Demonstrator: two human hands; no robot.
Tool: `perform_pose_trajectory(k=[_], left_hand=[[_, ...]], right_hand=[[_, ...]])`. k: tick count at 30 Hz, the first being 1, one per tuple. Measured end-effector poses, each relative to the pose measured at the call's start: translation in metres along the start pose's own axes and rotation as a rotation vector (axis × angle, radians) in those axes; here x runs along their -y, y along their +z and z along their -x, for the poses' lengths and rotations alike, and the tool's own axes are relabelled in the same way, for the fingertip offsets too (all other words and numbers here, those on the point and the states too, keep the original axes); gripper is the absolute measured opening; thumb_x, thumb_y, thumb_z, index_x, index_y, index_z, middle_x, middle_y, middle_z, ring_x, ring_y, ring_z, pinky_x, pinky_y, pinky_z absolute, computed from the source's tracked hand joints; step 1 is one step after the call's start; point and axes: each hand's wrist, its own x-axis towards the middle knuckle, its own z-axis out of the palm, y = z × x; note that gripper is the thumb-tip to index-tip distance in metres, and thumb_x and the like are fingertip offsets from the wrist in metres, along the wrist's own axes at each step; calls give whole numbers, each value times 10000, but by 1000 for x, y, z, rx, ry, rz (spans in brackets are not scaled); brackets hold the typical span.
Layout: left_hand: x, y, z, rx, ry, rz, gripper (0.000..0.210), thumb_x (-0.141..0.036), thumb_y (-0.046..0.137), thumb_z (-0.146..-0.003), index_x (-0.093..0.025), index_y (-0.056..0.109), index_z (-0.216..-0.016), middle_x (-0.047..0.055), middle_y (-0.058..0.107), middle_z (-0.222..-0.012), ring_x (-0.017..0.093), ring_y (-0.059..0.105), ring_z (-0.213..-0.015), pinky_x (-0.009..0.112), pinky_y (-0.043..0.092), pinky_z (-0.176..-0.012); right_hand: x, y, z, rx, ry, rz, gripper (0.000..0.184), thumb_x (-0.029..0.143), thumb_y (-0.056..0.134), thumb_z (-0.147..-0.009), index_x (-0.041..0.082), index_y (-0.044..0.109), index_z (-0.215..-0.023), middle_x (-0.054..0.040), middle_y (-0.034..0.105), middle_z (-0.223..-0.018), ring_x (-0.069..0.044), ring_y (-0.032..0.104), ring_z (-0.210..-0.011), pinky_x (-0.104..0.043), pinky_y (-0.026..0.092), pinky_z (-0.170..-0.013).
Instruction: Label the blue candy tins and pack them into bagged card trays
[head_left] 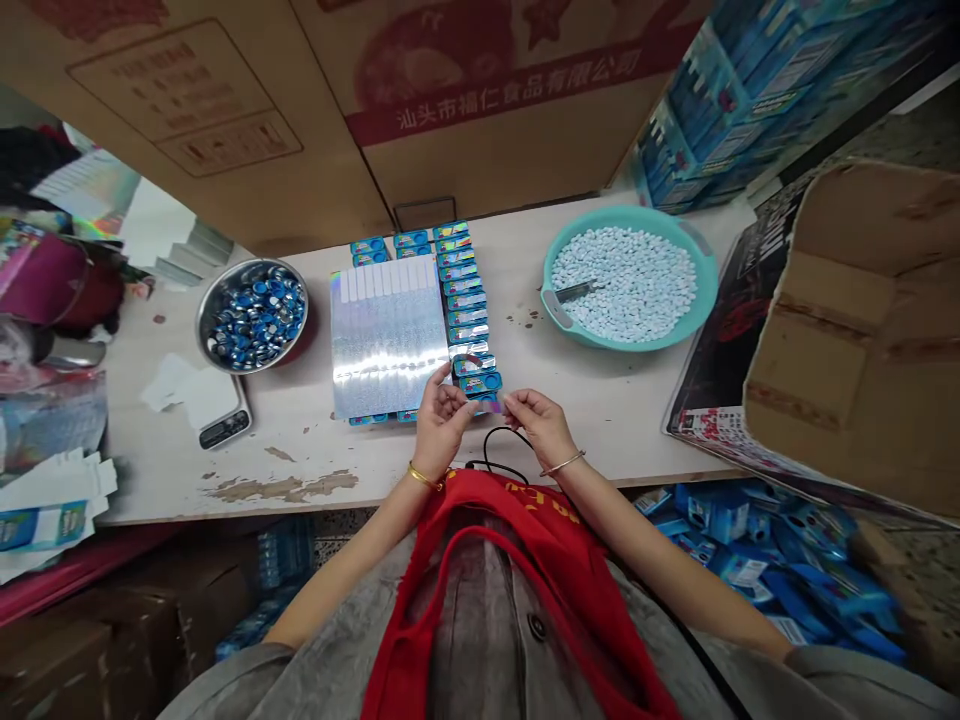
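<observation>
Close to the table's front edge, a small shiny strip point(490, 404) spans the gap between my two hands. My left hand point(444, 418) pinches its left end, with the index finger reaching up. By that fingertip is a thin curved strip point(469, 359), over the column of small blue packs point(466, 300). My right hand point(541, 428) has thumb and forefinger closed at the strip's right end. Left of the column, a silvery holographic sheet point(390, 345) with white strips along its top lies over more blue packs.
A teal basin point(705, 290) of small white pieces holds a scoop point(576, 291). At left are a metal bowl point(202, 325) of blue-and-silver pieces and a digital scale point(225, 428). Large cartons point(480, 150) stand behind; an open cardboard box point(847, 350) is at right.
</observation>
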Motion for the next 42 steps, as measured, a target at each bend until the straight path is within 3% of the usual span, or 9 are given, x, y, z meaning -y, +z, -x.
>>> perform_pose_trajectory(k=[7, 11, 16, 22, 30, 36, 39, 42], left_hand=[[13, 11, -19, -13, 16, -94, 633, -319, 684, -777, -246, 411, -1343, -30, 511, -770, 103, 519, -681, 227, 440, -643], [29, 16, -30, -36, 24, -227, 617, -239, 640, -798, -239, 396, -1365, -28, 510, -764, 101, 508, -662, 220, 419, -617], [45, 20, -41, -109, 69, -513, 643, -180, 588, -810, -240, 356, -1406, -22, 570, -779, 140, 557, -731, 299, 412, -756], [52, 21, -46, -168, 81, -803, 746, -200, 580, -803, -198, 245, -1469, -3, 625, -814, 198, 597, -836, 368, 318, -839], [60, 20, -55, -101, 49, -993, 798, -166, 549, -775, -151, 192, -1488, 23, 626, -820, 237, 572, -871, 363, 308, -809], [59, 21, -55, -170, -12, -1197, 868, -322, 592, -781, -135, 143, -1500, 166, 536, -1155, 334, 489, -1031, 421, 356, -836], [63, 19, -54, -188, 14, -1166, 817, -324, 607, -780, -145, 219, -1476, 170, 519, -1156, 329, 487, -1016, 432, 368, -841], [60, 12, -52, -244, 136, -1027, 659, -360, 636, -778, -168, 406, -1365, 152, 509, -1148, 305, 484, -1036, 435, 369, -879]], right_hand=[[-10, -9, -31, 7, 2, -32, 389, 452, 743, -610, 185, 614, -862, 38, 570, -636, -103, 508, -563, -261, 425, -578], [-19, -15, -44, -26, -190, 126, 343, 374, 630, -738, 194, 573, -1024, 52, 514, -665, -116, 509, -625, -278, 443, -663], [-29, -20, -61, -47, -430, 404, 358, 299, 530, -843, 214, 483, -1188, 34, 508, -739, -133, 511, -690, -282, 440, -698], [-41, -18, -72, -40, -534, 554, 323, 258, 453, -886, 207, 417, -1203, 17, 507, -763, -146, 507, -698, -290, 446, -701], [-59, -21, -80, -37, -458, 542, 381, 274, 467, -864, 211, 364, -1225, 26, 508, -749, -149, 512, -684, -285, 446, -678], [-78, -24, -95, -62, -313, 455, 525, 271, 513, -791, 198, 322, -1275, 34, 486, -754, -138, 499, -646, -266, 440, -624], [-82, -24, -105, -26, -295, 557, 532, 206, 474, -766, 183, 355, -1284, 26, 486, -753, -143, 484, -628, -287, 443, -640], [-76, -25, -107, -74, -297, 642, 507, 205, 485, -756, 163, 421, -1258, -19, 516, -828, -151, 470, -634, -323, 448, -671]])
